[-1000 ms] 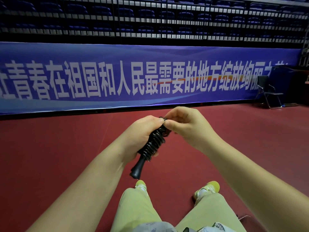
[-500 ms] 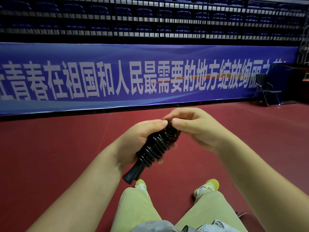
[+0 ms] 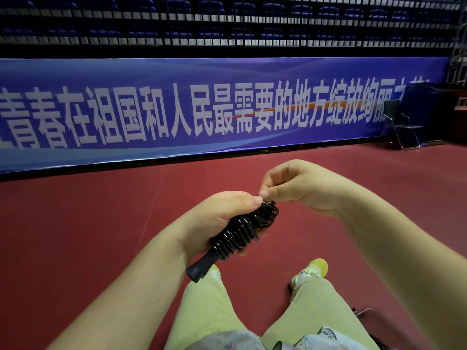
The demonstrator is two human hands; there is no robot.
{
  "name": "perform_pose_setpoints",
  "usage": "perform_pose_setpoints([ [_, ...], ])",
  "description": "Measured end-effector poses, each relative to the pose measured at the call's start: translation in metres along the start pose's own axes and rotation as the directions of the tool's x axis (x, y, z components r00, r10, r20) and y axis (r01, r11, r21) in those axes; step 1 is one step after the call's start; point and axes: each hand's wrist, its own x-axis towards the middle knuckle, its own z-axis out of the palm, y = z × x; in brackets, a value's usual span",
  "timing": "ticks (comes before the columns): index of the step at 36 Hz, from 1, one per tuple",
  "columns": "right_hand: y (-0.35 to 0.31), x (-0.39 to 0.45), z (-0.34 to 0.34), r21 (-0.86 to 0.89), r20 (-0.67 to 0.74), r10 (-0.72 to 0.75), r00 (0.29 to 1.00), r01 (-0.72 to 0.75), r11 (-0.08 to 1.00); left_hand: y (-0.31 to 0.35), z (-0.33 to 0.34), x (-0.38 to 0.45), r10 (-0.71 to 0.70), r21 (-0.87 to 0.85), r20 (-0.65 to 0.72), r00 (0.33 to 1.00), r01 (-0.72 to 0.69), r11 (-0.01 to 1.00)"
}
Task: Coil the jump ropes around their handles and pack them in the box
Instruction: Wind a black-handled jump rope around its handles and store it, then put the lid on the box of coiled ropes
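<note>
The left hand (image 3: 222, 218) gripped the coiled jump rope (image 3: 242, 231) above the red floor (image 3: 75, 236) while the right hand (image 3: 298, 188) pinched at its top end (presumably the loose tail), which wanted tucking snugly under a turn.

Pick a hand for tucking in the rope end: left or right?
Right, probably. The right hand already pinches at the top of the coil, fingertips at the loose loops. The left hand is wrapped round the coiled jump rope, steadying it, so it isn't free.
</note>
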Motion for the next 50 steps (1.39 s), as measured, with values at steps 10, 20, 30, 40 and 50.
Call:
perform_pose_setpoints([
  [10, 0.030, 0.011, -0.003, 0.375, -0.279, 0.043, 0.959, 0.068, 0.924, 0.005, -0.004, 0.038, -0.029, -0.092, 0.058, 0.998, 0.034, 0.995],
  [20, 0.119, 0.012, -0.046, 0.545, -0.429, 0.344, 0.835, -0.064, 0.836, -0.039, 0.015, 0.134, -0.251, -0.194, 0.151, 0.956, 0.278, 0.941],
  [30, 0.252, -0.044, -0.101, 0.692, -0.557, 0.591, 0.583, -0.068, 0.719, -0.139, 0.094, 0.291, -0.383, -0.066, 0.224, 0.896, 0.406, 0.911],
  [40, 0.414, -0.108, -0.098, 0.895, -0.442, 0.876, 0.195, 0.025, 0.446, -0.276, 0.213, 0.401, -0.574, -0.011, 0.181, 0.799, 0.585, 0.811],
  [50, 0.555, -0.145, -0.042, 0.930, -0.339, 0.932, -0.130, -0.197, 0.311, -0.415, 0.267, 0.415, -0.838, 0.274, 0.161, 0.522, 0.792, 0.546],
])
